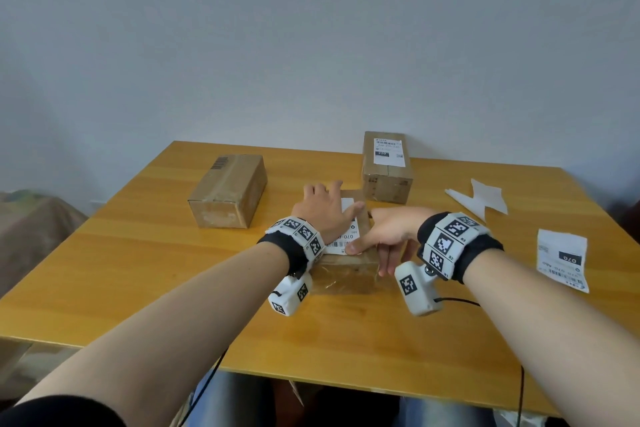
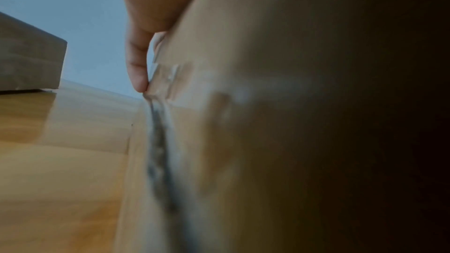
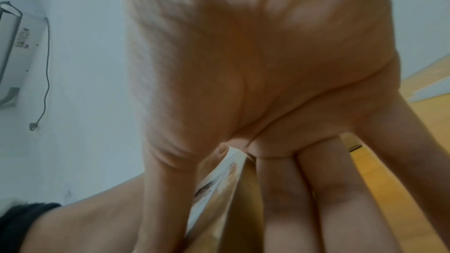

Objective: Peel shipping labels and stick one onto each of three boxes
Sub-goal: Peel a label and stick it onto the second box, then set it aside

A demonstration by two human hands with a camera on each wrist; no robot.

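The wooden table (image 1: 145, 288) holds three brown boxes. The bare box (image 1: 227, 191) sits on the left with no label on top. The far box (image 1: 387, 166) stands at the back and wears a white label (image 1: 389, 151) with "220" in a dark patch. The near box (image 1: 349, 263) is in the middle, under both hands.

The left hand (image 1: 323, 210) lies flat with straight fingers on the near box, over the new label (image 1: 343, 239), which reads "070" above a barcode. The right hand (image 1: 388, 232) has its thumb pressing the label's near corner, while its other fingers reach down the box's right side.

The head view shows the writing. The left wrist view is blurry, but a finger (image 2: 137, 64) seems to touch the box edge. The right wrist view shows the thumb (image 3: 168, 189) on top and fingers (image 3: 340, 199) beside the box.

To the right lie a spare label (image 1: 561, 258), also reading "070", and white backing scraps (image 1: 479, 199).
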